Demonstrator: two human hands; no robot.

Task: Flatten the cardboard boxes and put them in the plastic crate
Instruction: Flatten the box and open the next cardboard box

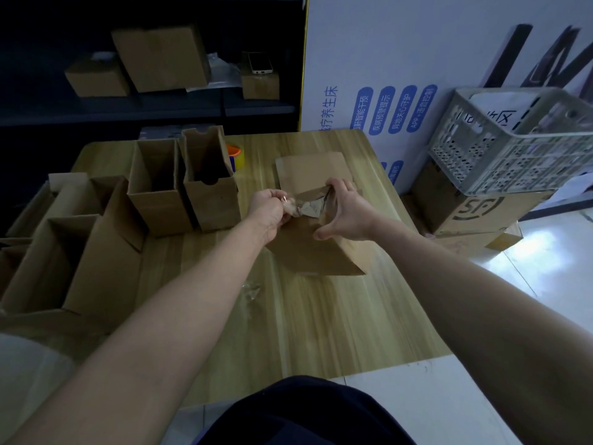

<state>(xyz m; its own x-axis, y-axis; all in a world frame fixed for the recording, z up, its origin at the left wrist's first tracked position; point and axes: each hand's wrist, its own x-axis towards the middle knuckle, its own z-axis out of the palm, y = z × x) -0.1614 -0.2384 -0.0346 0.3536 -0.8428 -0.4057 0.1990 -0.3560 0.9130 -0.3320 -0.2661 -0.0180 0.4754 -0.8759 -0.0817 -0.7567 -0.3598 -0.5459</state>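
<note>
Two hands at work on one taped box, mid-counter

Pinched in the left hand (271,208) is a crumpled strip of clear tape (305,207), pulled taut off the cardboard box (314,252). The right hand (345,210) grips the box, fingers curled over its far edge and thumb spread on the near face. The box lies straight ahead on the counter (288,322), its length seemingly running toward the near right. The plastic crate (513,149) sits well off to the right, so the right hand is likely nearer for loading.
</note>
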